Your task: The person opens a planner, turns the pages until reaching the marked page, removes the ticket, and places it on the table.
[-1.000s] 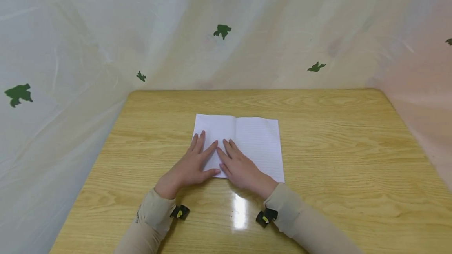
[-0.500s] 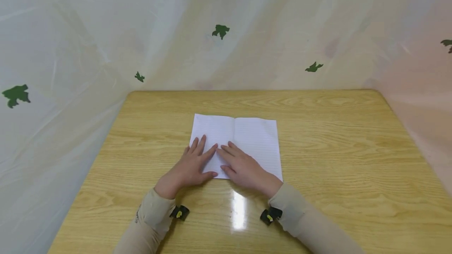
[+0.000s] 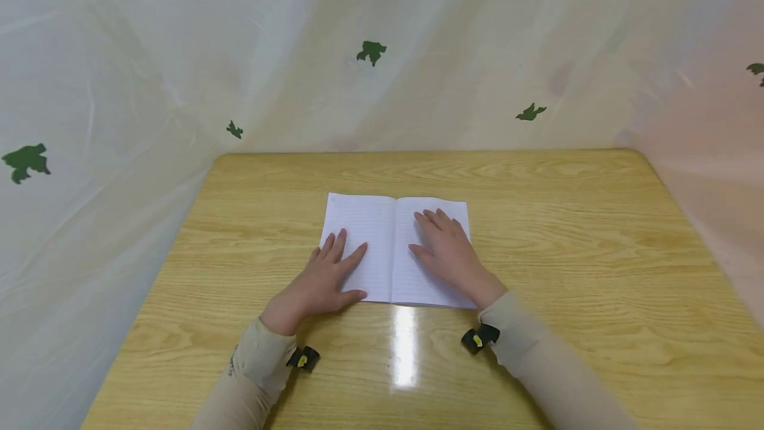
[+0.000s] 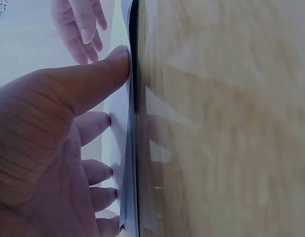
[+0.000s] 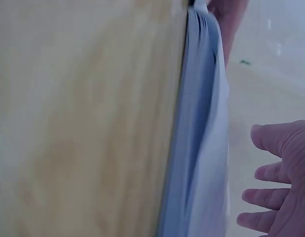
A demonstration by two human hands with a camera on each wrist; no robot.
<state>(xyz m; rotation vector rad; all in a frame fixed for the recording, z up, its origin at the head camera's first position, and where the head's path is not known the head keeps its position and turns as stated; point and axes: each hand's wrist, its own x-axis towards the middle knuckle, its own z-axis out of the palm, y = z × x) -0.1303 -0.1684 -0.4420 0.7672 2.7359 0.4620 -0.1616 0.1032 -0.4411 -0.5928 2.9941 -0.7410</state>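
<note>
An open notebook (image 3: 373, 221) with lined white pages lies on the wooden table, its center fold running away from the person. My left hand (image 3: 319, 282) rests on the lower part of the left page, fingers spread straight and thumb at the near edge. The left wrist view shows that thumb and the fingertips on the paper. My right hand (image 3: 450, 254) is over the right page with fingers extended. In the right wrist view, a gap separates its fingers (image 5: 266, 198) from the paper, and the page edges fan up slightly.
The wooden table (image 3: 567, 251) extends around the notebook on all sides. Behind it and to both sides hangs a pale curtain (image 3: 453, 52) with green bird and leaf shapes. Black bands with small devices (image 3: 303, 359) sit at both sleeves' cuffs.
My right hand has moved from near the fold, beside the left fingers, rightward and farther up over the right page. My left hand stays on the left page, having slid slightly nearer.
</note>
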